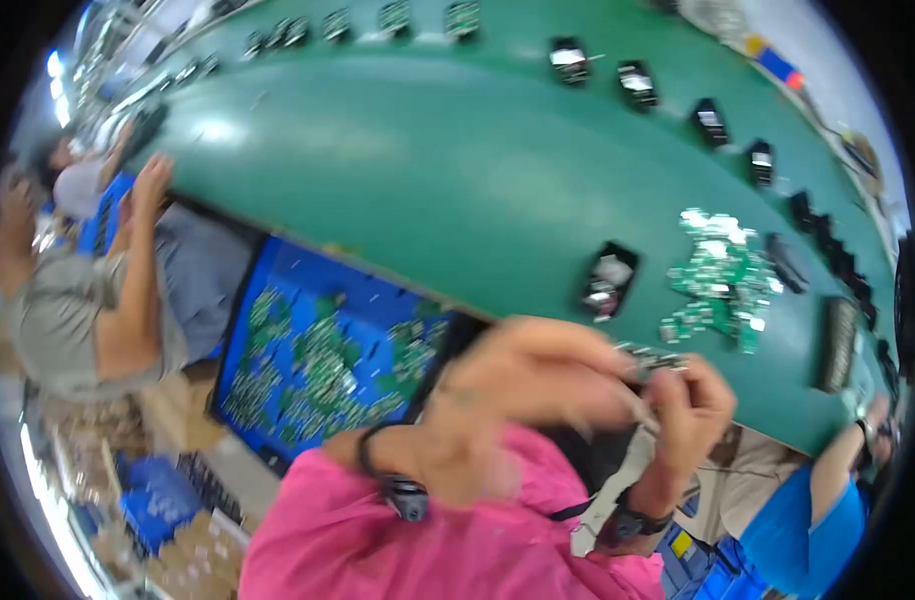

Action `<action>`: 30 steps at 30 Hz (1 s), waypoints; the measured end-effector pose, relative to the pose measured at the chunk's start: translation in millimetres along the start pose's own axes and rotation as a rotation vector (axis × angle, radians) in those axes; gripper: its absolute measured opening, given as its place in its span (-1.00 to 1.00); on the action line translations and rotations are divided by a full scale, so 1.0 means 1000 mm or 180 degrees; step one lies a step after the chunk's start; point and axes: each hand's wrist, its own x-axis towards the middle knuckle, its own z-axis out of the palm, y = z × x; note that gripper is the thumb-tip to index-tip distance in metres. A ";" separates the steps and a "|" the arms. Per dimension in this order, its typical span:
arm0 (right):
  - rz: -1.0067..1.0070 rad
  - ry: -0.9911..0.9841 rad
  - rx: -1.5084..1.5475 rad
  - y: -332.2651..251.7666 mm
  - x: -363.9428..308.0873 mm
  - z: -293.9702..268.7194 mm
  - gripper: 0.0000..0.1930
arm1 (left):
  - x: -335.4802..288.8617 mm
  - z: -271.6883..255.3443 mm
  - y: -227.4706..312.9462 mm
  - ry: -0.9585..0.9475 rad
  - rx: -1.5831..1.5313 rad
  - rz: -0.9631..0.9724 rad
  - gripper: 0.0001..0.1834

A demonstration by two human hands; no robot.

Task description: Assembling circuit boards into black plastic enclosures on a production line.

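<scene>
My right hand [690, 415] is closed, thumb and fingers pinching a small circuit board [650, 355] near the table's front edge. My left hand [523, 385] is smeared by motion; its fingertips reach toward the same board, and whether they grip it I cannot tell. Just beyond the hands, an open black plastic housing [618, 270] with pale and shiny parts inside lies on the green table [408, 170]. To its right spreads a loose pile of small green circuit boards [723, 275].
A blue tray [363, 272] of circuit boards stands left of my lap. Black housings [711, 122] and green boards [395, 17] line the far side. A dark oval piece [786, 262] and a long dark block [838, 343] lie right. Co-workers sit left [88, 320] and right [808, 520].
</scene>
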 end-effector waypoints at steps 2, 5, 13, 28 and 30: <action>-0.0105 0.0263 0.0477 0.016 -0.005 0.005 -0.95 | 0.019 0.060 0.004 -0.0183 -0.2998 0.1647 -0.12; -0.0143 -0.0182 0.0162 0.027 -0.008 0.009 -0.95 | 0.023 0.079 0.053 -0.0044 -0.4862 0.2014 0.12; 0.0217 0.0038 0.0319 0.030 -0.011 0.019 -0.94 | 0.023 0.054 0.045 -0.0625 -0.4276 0.1321 -0.13; -0.0023 0.0111 0.0307 0.039 0.024 0.032 -0.85 | -0.001 0.036 0.014 -0.0991 -0.3074 -0.0072 -0.22; 0.0254 0.0193 0.0230 0.032 0.029 0.034 -0.77 | -0.002 0.005 -0.015 -0.0514 -0.1176 0.0378 -0.33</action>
